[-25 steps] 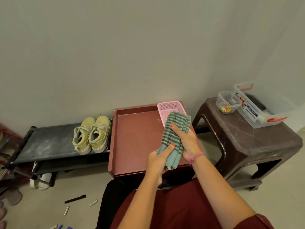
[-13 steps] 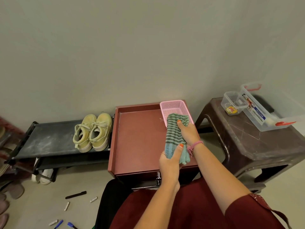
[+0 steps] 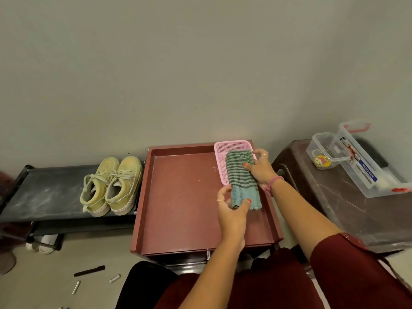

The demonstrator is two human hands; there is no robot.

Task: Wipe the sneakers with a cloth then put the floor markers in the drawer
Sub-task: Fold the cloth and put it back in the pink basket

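— On the red tabletop, far right, the cloth lies half in the pink basket. What could slip?
— The basket might tip or slide.
— And each grip?
— The right hand pinches the far end; the left hand seems to pinch the near end, partly hidden.
— The sneakers?
— Left, on the shelf, and the markers on the floor underfoot.

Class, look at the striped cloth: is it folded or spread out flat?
Folded. The cloth forms a narrow thick strip, part in the pink basket, held by the left hand and right hand.
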